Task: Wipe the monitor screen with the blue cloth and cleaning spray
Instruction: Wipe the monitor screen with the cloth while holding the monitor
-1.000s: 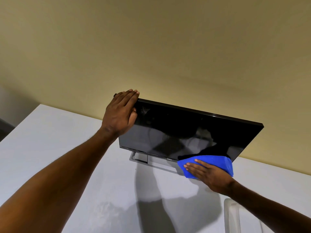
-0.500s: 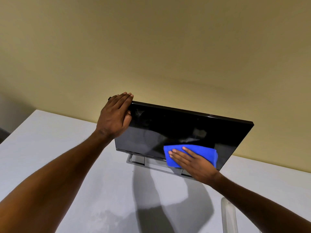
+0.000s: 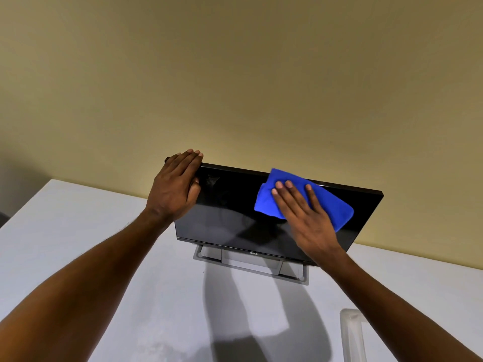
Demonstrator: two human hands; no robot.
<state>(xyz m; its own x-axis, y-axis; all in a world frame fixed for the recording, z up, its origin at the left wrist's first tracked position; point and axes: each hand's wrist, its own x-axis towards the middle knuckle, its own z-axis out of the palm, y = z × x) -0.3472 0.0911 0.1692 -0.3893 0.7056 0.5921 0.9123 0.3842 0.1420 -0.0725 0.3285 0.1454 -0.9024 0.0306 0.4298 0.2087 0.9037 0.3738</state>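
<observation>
We see the monitor (image 3: 235,220) standing on its grey stand (image 3: 251,267) at the far side of the white table (image 3: 78,231), close to the yellow wall (image 3: 235,74). The screen is dark and glossy, and it leans a little back.

Our left hand (image 3: 175,189) rests over the upper left corner of the monitor, the fingers laid over the top edge and the thumb on the front side. It is a loose clasp on the corner, not a tight one. Our right hand (image 3: 305,215) lies flat with the fingers spread and presses the blue cloth (image 3: 332,207) against the upper right part of the screen. The hand does not pinch the cloth; the open palm only holds it against the glass.

We judge that the cloth is soft and light. It bunches on its left side, so we keep the whole palm on it to stop it from folding or sliding out. The screen is thin, smooth and probably fragile, so the pressure must stay gentle and even. The monitor looks light on a narrow stand and could tip or slide when pushed, so the best place to hold it is the frame at the top corner, where the left hand is, not the glass.

A clear plastic thing (image 3: 351,335) stands near us on the right; we cannot tell if it is the spray
</observation>
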